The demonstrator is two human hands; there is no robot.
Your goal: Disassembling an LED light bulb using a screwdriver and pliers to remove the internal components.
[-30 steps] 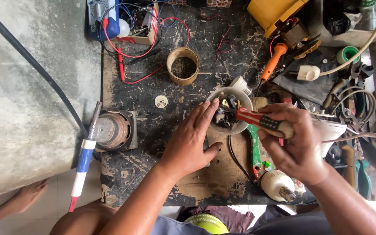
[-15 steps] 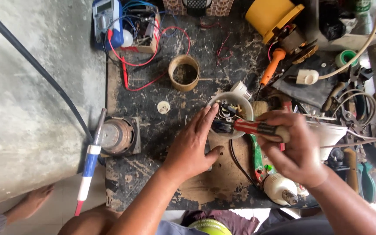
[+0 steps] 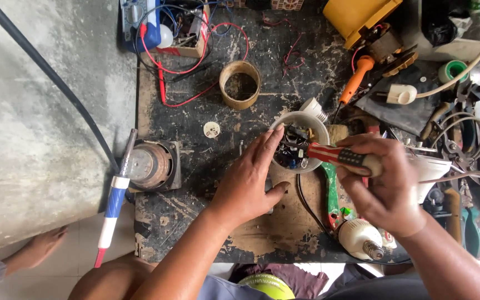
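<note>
Concrete floor (image 3: 34, 111) runs along the left of a scarred black tabletop (image 3: 195, 139) crowded with tools and wire. At the far edge sit a yellow case (image 3: 362, 16) and a blue meter (image 3: 140, 22) with red leads (image 3: 195, 66); nearer lie a round metal motor part (image 3: 148, 165), a brown tape roll (image 3: 240, 84), an orange-handled tool (image 3: 356, 78), green pliers (image 3: 331, 194) and a white bulb (image 3: 359, 239).

Mid-table stands a white bulb housing (image 3: 300, 141), open side up, with a small circuit board inside. The left hand (image 3: 248, 183) lies spread and mostly open, fingertips (image 3: 273, 139) pressed on the housing's near rim, thumb out on the tabletop. The right hand (image 3: 384, 183) is closed around a red-and-black screwdriver (image 3: 337, 157), whose tip reaches into the housing among the parts.

Judging from this, the tip could slip off a part and gouge the board or jab the steadying fingers just beside it, since only light finger pressure pins the housing. A hard push could also skid the housing across the gritty surface.
</note>
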